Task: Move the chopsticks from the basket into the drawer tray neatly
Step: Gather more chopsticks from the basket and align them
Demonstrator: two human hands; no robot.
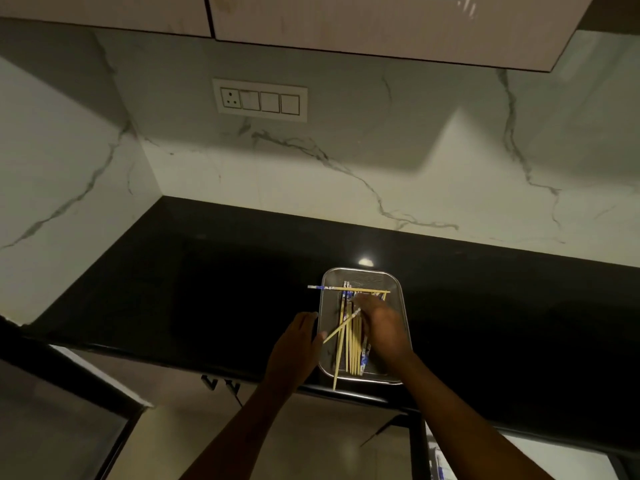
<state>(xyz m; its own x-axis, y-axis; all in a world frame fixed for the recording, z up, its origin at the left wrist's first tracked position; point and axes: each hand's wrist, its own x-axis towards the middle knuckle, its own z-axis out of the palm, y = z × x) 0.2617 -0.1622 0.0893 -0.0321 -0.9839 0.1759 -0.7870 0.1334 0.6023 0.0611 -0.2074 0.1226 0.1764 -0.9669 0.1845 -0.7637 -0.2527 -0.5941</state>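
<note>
Your left hand (294,351) — fingers loose, on basket (398,289) rim | your right hand (381,327) — pinching one chopstick (341,329) above the chopsticks (352,355)

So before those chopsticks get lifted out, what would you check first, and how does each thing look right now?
1. Basket steadied: ok, left hand rests against its left rim.
2. Right hand on the chopsticks: ok, it is down among them; firm grip cannot tell.
3. Chopsticks lined up: not ok, one lies crosswise over the rim, another slants out.
4. Basket fully on the counter: ok, though near the front edge.
5. Drawer tray ready: cannot tell.
</note>
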